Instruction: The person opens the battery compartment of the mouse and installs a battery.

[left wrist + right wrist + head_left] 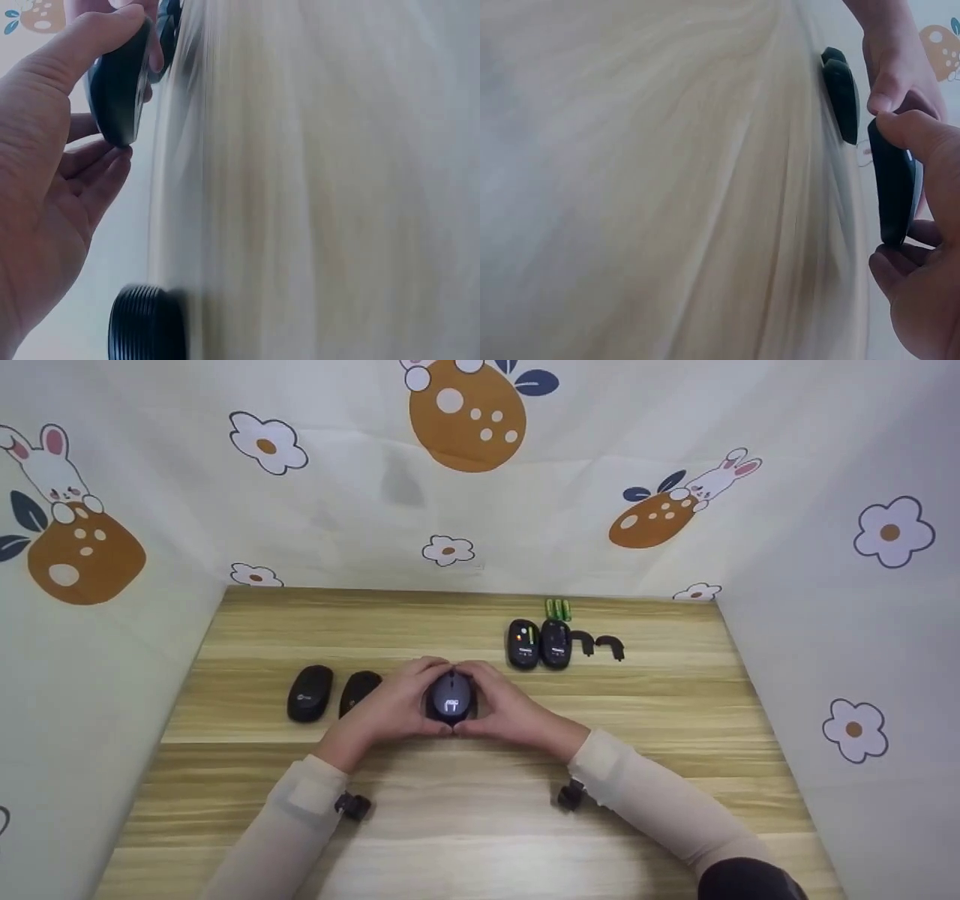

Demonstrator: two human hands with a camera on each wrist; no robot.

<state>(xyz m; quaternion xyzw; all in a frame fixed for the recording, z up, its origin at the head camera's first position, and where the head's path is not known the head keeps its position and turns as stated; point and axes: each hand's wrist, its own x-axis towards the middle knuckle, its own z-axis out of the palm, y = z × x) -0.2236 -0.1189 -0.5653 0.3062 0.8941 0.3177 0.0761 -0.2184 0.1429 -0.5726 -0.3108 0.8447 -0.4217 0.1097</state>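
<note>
Both hands hold one dark computer mouse (pixel 452 699) between them, top side up, with a pale logo showing in the head view. My left hand (pixel 397 701) grips its left side, thumb at the near end and fingers at the far end. From the other side my right hand (pixel 510 709) grips it the same way. In the left wrist view the mouse (pixel 120 90) is raised above the wooden table, and the right wrist view shows its edge (pixel 894 184) between thumb and fingers. Left of the hands lies a black mouse (pixel 360 691), partly hidden by my left hand.
Another black mouse (pixel 310 694) lies farther left. At the back right, two mice lie underside up, one (pixel 523 644) with its battery bay uncovered, the other (pixel 556 644) beside it. Several green batteries (pixel 558 610) and two curved black covers (pixel 610 647) are near them. Patterned cloth (pixel 337 525) surrounds the table.
</note>
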